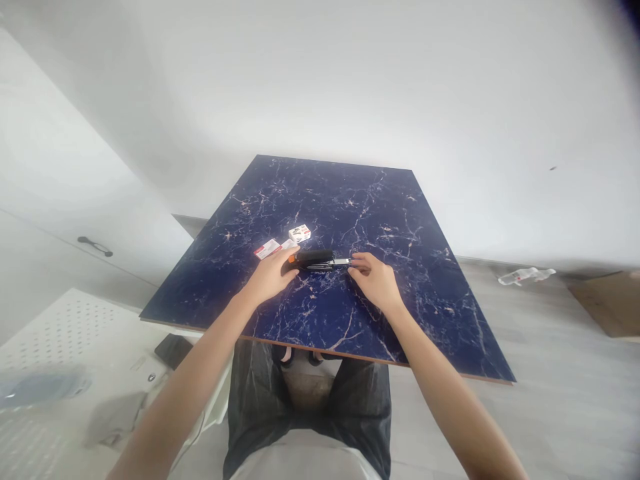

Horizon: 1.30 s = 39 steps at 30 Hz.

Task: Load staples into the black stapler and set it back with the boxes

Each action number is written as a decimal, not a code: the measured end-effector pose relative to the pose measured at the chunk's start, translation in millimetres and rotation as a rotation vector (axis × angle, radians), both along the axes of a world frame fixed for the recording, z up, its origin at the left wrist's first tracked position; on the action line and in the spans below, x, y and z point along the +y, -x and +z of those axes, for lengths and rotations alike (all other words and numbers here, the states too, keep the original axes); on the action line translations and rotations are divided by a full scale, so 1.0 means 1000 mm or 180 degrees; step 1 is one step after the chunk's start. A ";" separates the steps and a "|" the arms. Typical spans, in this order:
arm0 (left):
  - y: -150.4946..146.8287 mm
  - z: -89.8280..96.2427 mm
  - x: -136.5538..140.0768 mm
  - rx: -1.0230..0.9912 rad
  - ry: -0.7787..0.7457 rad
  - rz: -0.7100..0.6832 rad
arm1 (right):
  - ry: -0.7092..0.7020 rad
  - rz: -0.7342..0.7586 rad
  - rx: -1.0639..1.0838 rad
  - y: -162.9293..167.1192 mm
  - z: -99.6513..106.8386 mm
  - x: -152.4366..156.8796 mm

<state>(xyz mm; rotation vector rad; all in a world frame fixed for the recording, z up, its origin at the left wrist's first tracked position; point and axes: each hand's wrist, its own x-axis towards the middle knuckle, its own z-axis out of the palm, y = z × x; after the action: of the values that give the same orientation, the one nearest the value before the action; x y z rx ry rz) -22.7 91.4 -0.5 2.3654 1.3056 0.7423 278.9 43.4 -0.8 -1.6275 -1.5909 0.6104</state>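
A black stapler with an orange patch at its left end lies on its side above the blue marbled tabletop. My left hand is closed around that left end. At the other end a silver metal part sticks out, and the bent fingers of my right hand pinch at its tip. Just behind the stapler stands a small white box with dark and red print. Beside it, near my left fingers, lies a flat red and white box, partly hidden by the hand.
To the left is a white perforated surface with a dark flat object on it. A clear plastic bottle and a cardboard box lie on the floor at right. A white wall rises behind the table.
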 end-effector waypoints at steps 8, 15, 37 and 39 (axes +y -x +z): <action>-0.002 0.002 0.000 -0.0084 0.0080 0.0047 | -0.0258 0.0100 -0.0448 0.021 -0.001 0.000; -0.003 0.002 0.000 -0.0095 0.0049 0.0077 | -0.0434 0.0193 -0.1028 0.030 -0.004 0.002; -0.021 0.003 -0.008 -0.0115 0.0002 0.0118 | -0.0432 0.0284 -0.0426 0.048 -0.007 0.004; -0.031 0.003 -0.016 -0.0109 -0.0046 0.0106 | -0.0396 0.0228 -0.0251 0.047 -0.007 0.004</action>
<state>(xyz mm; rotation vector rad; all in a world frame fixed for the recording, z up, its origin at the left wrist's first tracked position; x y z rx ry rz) 7.8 75.0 2.8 2.3371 1.3327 0.8013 231.9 47.6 -8.0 -1.5247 -1.7160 0.4791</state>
